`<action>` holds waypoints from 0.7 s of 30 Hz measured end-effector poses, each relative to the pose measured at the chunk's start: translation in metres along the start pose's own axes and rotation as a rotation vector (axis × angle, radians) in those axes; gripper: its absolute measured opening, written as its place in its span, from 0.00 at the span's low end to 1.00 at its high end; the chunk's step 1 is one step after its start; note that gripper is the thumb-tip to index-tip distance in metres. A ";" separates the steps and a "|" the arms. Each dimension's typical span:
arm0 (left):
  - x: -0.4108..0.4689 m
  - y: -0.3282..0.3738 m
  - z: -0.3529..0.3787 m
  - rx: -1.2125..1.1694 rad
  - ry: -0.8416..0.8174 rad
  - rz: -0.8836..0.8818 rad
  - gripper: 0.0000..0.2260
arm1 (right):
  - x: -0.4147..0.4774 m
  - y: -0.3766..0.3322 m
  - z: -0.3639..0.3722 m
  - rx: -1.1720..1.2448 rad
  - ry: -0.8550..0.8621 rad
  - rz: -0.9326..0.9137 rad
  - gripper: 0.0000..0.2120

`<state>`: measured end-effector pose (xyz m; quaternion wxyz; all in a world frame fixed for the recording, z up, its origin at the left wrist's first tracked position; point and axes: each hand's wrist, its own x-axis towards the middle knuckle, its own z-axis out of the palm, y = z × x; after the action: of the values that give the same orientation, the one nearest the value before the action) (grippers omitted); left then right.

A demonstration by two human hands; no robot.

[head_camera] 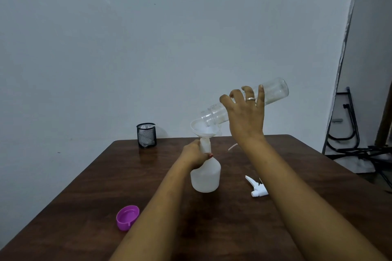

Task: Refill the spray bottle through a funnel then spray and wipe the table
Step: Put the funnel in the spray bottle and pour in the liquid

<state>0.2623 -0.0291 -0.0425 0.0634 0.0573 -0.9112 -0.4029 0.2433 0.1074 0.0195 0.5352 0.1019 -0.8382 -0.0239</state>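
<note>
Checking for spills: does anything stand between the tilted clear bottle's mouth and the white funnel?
Nothing visible does; the mouth of the clear plastic bottle hangs directly over the open bowl of the white plastic funnel.

— Any words, labels or numbers to read here?
— None. The spray bottle (205, 178) is plain white. The clear bottle (273, 91) shows no label, and the purple cap (127, 217) has no legible marking.
— And the ring (250, 99)?
— Too small to tell.
</note>
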 end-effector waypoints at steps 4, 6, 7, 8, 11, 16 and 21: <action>-0.004 -0.011 0.001 0.065 -0.035 -0.011 0.26 | -0.001 0.005 -0.014 0.035 -0.273 0.081 0.27; -0.008 -0.023 -0.005 0.071 -0.050 -0.012 0.27 | 0.000 0.010 -0.020 0.083 -0.375 0.158 0.27; -0.010 -0.030 -0.010 0.076 -0.058 -0.014 0.28 | 0.001 0.012 -0.022 0.120 -0.405 0.195 0.27; -0.012 -0.038 -0.017 0.091 -0.068 -0.019 0.27 | 0.001 0.013 -0.024 0.171 -0.434 0.230 0.27; -0.023 -0.062 -0.044 0.232 -0.137 -0.056 0.24 | -0.001 0.015 -0.032 0.394 -0.486 0.334 0.28; -0.053 -0.087 -0.088 0.535 -0.362 -0.230 0.28 | -0.016 -0.001 -0.059 0.861 -0.488 0.414 0.30; -0.078 -0.100 -0.094 0.691 -0.443 -0.379 0.25 | -0.038 -0.047 -0.084 1.339 -0.542 0.421 0.27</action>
<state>0.3599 -0.1522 -0.0590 -0.2309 0.1531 -0.9573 -0.0822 0.3408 0.0751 0.0146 0.1270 0.2337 -0.7777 0.5696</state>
